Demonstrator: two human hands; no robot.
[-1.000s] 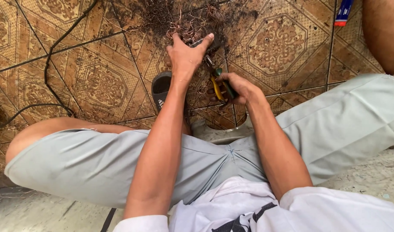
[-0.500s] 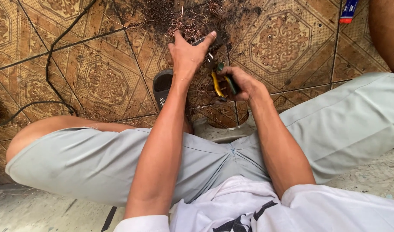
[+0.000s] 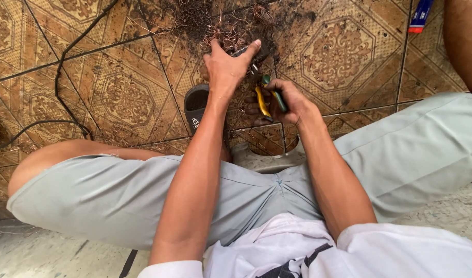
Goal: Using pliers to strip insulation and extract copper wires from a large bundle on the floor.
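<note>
My left hand (image 3: 226, 67) reaches forward and grips a dark cable piece (image 3: 251, 51) at the edge of a heap of tangled copper wire and black debris (image 3: 223, 28) on the patterned floor tiles. My right hand (image 3: 287, 100) is closed on a pair of pliers with yellow and green handles (image 3: 269, 98). The pliers' jaws point up toward the piece held by my left hand. My foot in a dark sandal (image 3: 196, 105) rests under my left forearm.
A black cable (image 3: 61, 98) snakes over the brown tiles at the left. A blue and red tube-like object (image 3: 420, 15) lies at the top right. Another person's leg (image 3: 465, 41) shows at the right edge. My grey shorts (image 3: 117, 201) fill the lower frame.
My left hand stays on the cable piece while my right hand has shifted the pliers slightly closer to it. The view has tilted down a little.
</note>
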